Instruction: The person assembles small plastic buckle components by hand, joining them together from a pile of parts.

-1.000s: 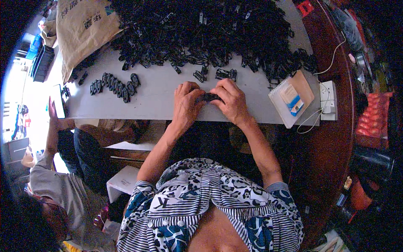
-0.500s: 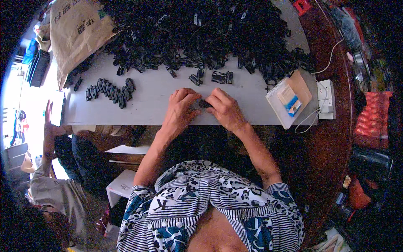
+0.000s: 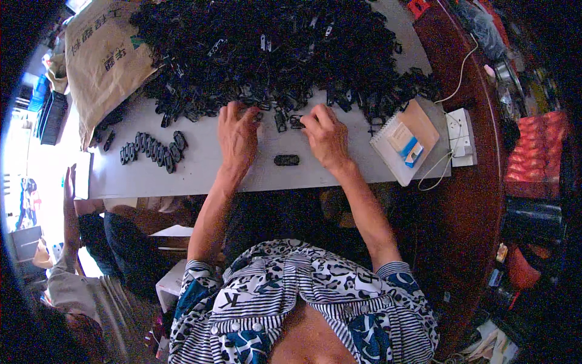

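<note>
A large heap of small black plastic parts (image 3: 273, 54) covers the far side of the grey table (image 3: 206, 176). My left hand (image 3: 238, 139) reaches to the heap's near edge, fingers curled, with a small black part showing at the fingertips. My right hand (image 3: 328, 136) pinches the end of another black plastic part (image 3: 296, 121) just in front of the heap. Between the hands lies a loose black part (image 3: 280, 120). Nearer me, a single oblong black piece (image 3: 287, 160) rests flat, touched by neither hand.
Several oblong black pieces (image 3: 159, 150) form a curved row on the left. Behind them leans a brown sack (image 3: 106, 67). A spiral notebook (image 3: 400, 142) with a blue-and-white packet and a white power strip (image 3: 461, 136) with cables sit right. Another person's arm (image 3: 71, 212) is at far left.
My hands have moved apart and forward to the heap's edge. The black piece they held together now lies on the table near me. The view has shifted slightly.
</note>
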Tool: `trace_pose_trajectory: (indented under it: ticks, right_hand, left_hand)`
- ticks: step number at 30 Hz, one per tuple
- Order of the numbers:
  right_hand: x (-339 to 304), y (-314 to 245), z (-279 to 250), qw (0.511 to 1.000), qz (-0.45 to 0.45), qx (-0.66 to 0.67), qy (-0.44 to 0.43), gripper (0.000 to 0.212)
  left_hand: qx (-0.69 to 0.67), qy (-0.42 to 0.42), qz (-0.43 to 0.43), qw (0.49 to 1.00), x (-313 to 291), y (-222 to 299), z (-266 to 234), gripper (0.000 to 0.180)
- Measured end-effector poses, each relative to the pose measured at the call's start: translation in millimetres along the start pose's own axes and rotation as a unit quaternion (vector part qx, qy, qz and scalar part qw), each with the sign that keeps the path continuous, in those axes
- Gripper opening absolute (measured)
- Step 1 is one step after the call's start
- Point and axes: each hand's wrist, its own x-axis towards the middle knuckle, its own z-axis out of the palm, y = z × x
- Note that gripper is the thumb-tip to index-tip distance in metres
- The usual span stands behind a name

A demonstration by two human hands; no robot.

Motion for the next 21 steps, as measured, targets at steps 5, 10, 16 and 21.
trace_pose_trajectory:
  ticks: [5,10,16,21]
  right_hand:
    - [-3,-13,-4,0.998,-0.009,0.049,0.032,0.028]
    - [-1,7,-6,0.986,0.064,0.156,-0.017,0.023]
    - [19,55,-36,0.981,0.168,-0.098,-0.001,0.021]
    - [3,47,-35,0.988,0.144,-0.051,-0.017,0.025]
  left_hand:
    - [-0.207,-0.079,0.008,0.975,-6,24,-5,0.036]
    - [-0.269,-0.164,-0.056,0.947,-12,22,15,0.030]
    - [-0.198,-0.144,-0.005,0.969,-19,11,13,0.032]
    - [-0.209,-0.159,-0.036,0.964,-20,12,7,0.033]
